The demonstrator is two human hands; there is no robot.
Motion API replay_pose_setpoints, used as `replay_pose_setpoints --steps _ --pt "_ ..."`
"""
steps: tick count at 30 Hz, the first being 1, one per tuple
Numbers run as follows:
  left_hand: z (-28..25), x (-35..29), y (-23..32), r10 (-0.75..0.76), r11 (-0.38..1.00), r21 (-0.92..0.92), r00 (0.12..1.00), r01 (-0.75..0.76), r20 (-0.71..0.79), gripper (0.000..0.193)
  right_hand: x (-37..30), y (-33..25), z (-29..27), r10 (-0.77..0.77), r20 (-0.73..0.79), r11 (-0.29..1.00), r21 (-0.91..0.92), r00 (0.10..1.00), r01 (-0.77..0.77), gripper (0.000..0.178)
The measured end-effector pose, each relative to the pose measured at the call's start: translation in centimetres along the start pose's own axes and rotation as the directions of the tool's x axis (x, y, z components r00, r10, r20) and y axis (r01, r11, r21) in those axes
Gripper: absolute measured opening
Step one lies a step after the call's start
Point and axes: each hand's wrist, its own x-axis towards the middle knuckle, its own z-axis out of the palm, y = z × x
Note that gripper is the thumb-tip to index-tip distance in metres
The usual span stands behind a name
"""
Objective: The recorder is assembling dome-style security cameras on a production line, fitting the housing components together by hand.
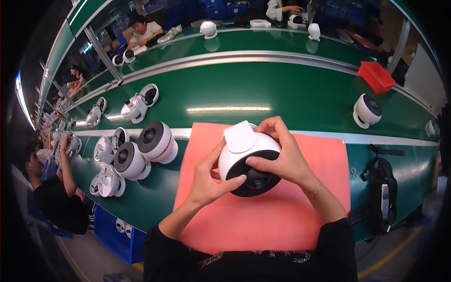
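Between my two hands is a round white security camera [235, 160] with a black front face, tilted so the face points toward me and down. A flat white base piece [240, 137] sits at its upper edge. My left hand [209, 176] grips the left side, thumb pressed on the black face. From the right, my right hand [286, 157] wraps over the shell, its thumb also on the black face. Beneath lies a pink foam mat [253, 223] on the green workbench. The fingers behind the camera are partly hidden.
Left of the mat stand white cameras with black faces [155, 141] and open white housings [109, 182]. Another camera [367, 111] and a red bin [377, 77] are at the far right. A black strap [383, 188] lies right. A co-worker [56, 188] sits left, above a blue crate [115, 232].
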Motion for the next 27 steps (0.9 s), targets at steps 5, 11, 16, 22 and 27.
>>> replay_pose_setpoints --steps 5,11,16,22,27 --pt "-1.0 1.9 0.8 0.114 0.833 -0.5 0.958 -0.237 -0.263 0.056 1.0 -0.9 1.1 -0.104 0.042 0.938 0.335 0.994 0.084 0.089" --pt "0.5 4.1 -2.1 0.138 0.728 -0.56 0.885 -0.395 -0.444 0.051 2.2 0.0 2.2 -0.163 -0.008 0.88 0.451 0.987 0.149 0.095" --pt "1.2 5.9 -4.7 0.07 0.657 -0.66 0.901 -0.365 -0.428 0.059 2.3 0.1 1.7 -0.14 -0.027 0.917 0.373 0.99 0.14 0.097" --pt "2.3 8.8 -5.9 -0.097 0.528 -0.848 0.989 -0.046 -0.114 0.068 2.8 2.6 3.4 -0.346 -0.301 0.908 -0.346 0.889 0.236 0.107" --pt "1.8 9.4 -7.3 -0.143 0.418 -0.901 0.987 0.121 0.067 0.059 3.3 4.6 3.0 -0.081 -0.246 0.971 -0.238 0.966 0.021 0.111"
